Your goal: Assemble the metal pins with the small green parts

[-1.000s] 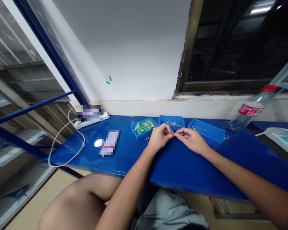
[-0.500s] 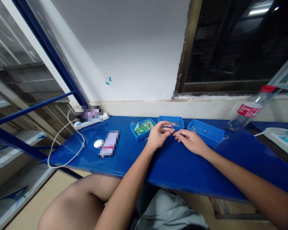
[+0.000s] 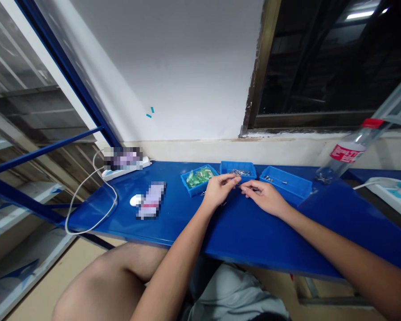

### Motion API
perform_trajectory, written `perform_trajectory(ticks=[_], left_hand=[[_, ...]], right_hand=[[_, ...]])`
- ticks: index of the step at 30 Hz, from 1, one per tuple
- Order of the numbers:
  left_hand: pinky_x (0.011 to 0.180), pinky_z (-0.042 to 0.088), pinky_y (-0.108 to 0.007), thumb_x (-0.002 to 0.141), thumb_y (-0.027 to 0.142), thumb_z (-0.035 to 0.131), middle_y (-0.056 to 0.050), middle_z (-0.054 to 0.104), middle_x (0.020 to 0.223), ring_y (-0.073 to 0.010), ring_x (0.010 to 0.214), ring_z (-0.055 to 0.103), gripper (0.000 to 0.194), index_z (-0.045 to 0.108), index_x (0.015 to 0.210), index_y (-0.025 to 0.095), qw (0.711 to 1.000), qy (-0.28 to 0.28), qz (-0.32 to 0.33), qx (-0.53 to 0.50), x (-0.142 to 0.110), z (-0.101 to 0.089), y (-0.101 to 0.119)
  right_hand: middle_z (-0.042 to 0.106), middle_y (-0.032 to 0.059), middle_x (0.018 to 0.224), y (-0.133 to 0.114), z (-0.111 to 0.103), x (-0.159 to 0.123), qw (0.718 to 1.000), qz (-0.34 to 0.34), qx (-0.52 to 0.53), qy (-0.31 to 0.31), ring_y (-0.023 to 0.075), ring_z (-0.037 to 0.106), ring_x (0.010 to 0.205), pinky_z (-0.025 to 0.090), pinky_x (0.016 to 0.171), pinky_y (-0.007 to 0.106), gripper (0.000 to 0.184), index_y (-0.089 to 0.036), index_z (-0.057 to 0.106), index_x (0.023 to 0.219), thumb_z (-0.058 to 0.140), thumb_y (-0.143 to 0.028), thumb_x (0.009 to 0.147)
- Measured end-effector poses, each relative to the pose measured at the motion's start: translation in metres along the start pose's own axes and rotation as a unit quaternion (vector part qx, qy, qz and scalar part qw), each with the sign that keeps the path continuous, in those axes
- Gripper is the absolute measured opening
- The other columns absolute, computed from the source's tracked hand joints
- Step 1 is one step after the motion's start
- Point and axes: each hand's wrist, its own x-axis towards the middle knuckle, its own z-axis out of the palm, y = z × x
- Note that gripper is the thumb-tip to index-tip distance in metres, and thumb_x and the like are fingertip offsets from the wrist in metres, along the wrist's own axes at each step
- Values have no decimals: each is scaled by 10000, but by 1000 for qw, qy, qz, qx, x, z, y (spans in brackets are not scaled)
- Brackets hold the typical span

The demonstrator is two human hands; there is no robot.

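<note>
My left hand (image 3: 218, 191) and my right hand (image 3: 264, 197) meet over the blue table (image 3: 187, 218), fingertips pinched together on a tiny part I cannot make out. Just behind them stand three small blue trays: the left one (image 3: 198, 179) holds green parts, the middle one (image 3: 238, 169) holds small metal pieces, the right one (image 3: 285, 182) holds a few small metal pieces.
A white power strip (image 3: 125, 167) with a looping white cable (image 3: 87, 200) lies at the table's left. A white mouse (image 3: 136, 200) sits beside a blurred flat object (image 3: 150, 199). A clear plastic bottle (image 3: 347, 154) leans at the right. Shelving stands at far left.
Both hands stayed pinched together in front of the trays. The left hand's fingers shifted slightly; the meeting point moved a little left and up.
</note>
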Motion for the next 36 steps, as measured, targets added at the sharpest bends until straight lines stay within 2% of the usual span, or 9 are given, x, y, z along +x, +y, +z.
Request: perform_trajectory(ticks=[3,7,11,14,17,20,24,28,36], left_hand=[[674,585,-284,958,423,693,-76,813,871,-164,668,722,427,749,1278,147,998,-12,-31,-46,0,1,-1],[834,641,-338,955,297,672,-128,818,1100,-216,913,797,338,748,1243,139,997,13,-34,-61,0,3,-3],[974,630,-404,970,240,608,-136,789,1219,-262,1127,769,317,753,1236,146,997,3,-38,-73,1,4,-4],[986,622,-417,959,226,636,-137,805,1157,-266,1095,778,228,761,1133,145,999,2,-25,-47,1,4,-7],[968,619,-408,929,138,666,-129,816,1071,-248,1039,794,125,675,1052,158,999,13,-4,-43,1,4,-10],[938,622,-396,908,82,682,-111,823,1037,-235,1018,802,210,555,1034,192,998,19,-8,-56,1,5,-13],[890,622,-357,858,29,718,-88,832,1030,-231,984,809,291,548,1018,203,1000,-11,-8,10,-1,6,-12],[828,610,-296,847,16,723,-63,837,1008,-212,934,811,267,620,1019,193,994,-37,17,98,-3,4,-10],[872,593,-283,862,39,709,-16,832,1024,-189,947,791,308,702,1120,207,971,-90,95,202,-1,0,-13]], right_hand=[[797,83,978,2,0,0,1000,1,5,8,255,753,897,634,829,408,339,-226,768,1053,630,-528,983],[799,83,968,4,-1,2,1000,-5,-7,18,254,759,878,644,817,408,335,-227,766,1028,638,-532,979],[800,84,972,6,-2,3,1000,-8,-15,25,252,761,859,650,801,411,330,-230,767,1015,637,-531,979],[796,82,948,5,-2,2,999,-7,-20,28,252,759,844,648,787,411,327,-231,771,1013,635,-527,979],[794,82,941,3,-3,2,999,-7,-23,30,249,752,820,641,774,411,339,-228,771,1022,634,-535,977],[785,79,907,2,-3,2,999,-8,-16,39,244,740,803,630,768,408,359,-225,759,1008,640,-561,969],[770,71,900,-1,-2,1,999,-12,-10,49,223,711,780,588,687,348,365,-225,736,1003,674,-580,942],[753,43,843,-8,-2,-2,997,-21,-66,21,147,551,534,436,495,297,361,-223,735,958,638,-571,958],[736,20,769,-14,-3,-4,992,-35,-114,-38,138,525,520,384,493,285,346,-212,766,952,609,-519,984]])
